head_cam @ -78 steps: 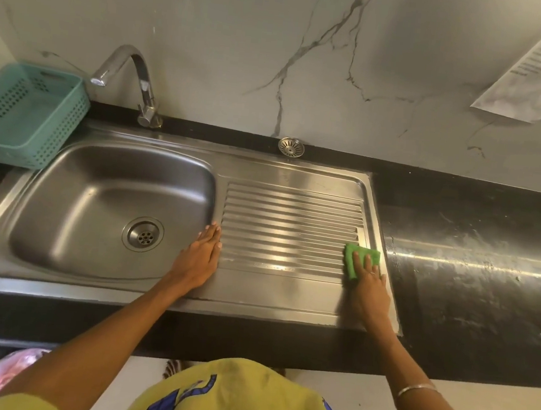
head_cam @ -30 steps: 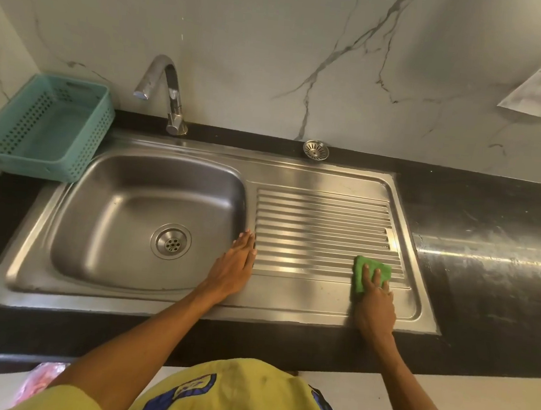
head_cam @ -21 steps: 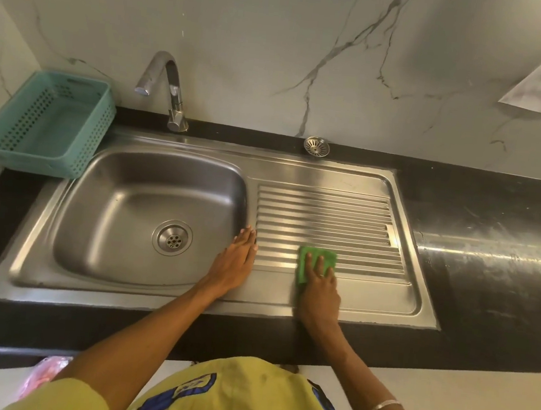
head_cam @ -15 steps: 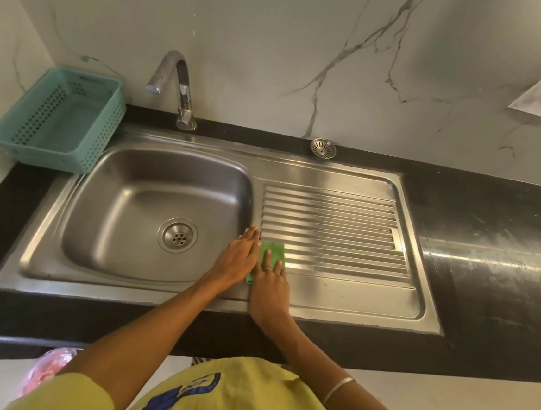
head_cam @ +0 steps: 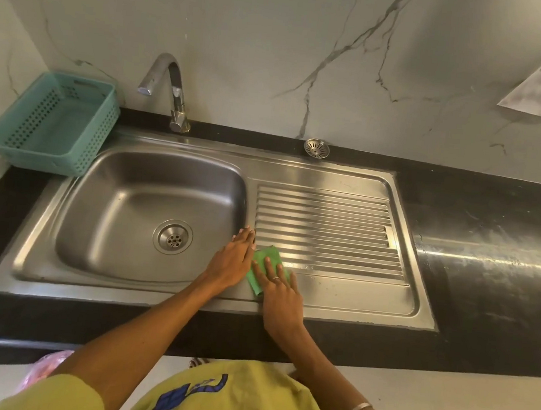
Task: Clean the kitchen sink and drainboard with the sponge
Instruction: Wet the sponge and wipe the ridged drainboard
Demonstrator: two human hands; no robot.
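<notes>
Wiping across the steel drainboard [head_cam: 342, 235], the person's right hand [head_cam: 279, 293] presses a green sponge [head_cam: 265, 260] flat under straight, spread fingers, holding it down rather than gripping it. The sponge now lies at the near left corner of the ribbed area, just beside the sink bowl [head_cam: 136, 211]. A second ago it was at the near right end of the ribs, so one full stroke has run right to left along the nearest grooves. The left hand [head_cam: 232, 260] is flat and relaxed on the strip between bowl and ribs, holding nothing, touching the sponge's left edge, where it has stayed throughout. Judging by this, the near ribs are covered; the far ribs and the bowl likely remain. A teal basket [head_cam: 50, 124] sits far left, beside the tap [head_cam: 171, 89].
</notes>
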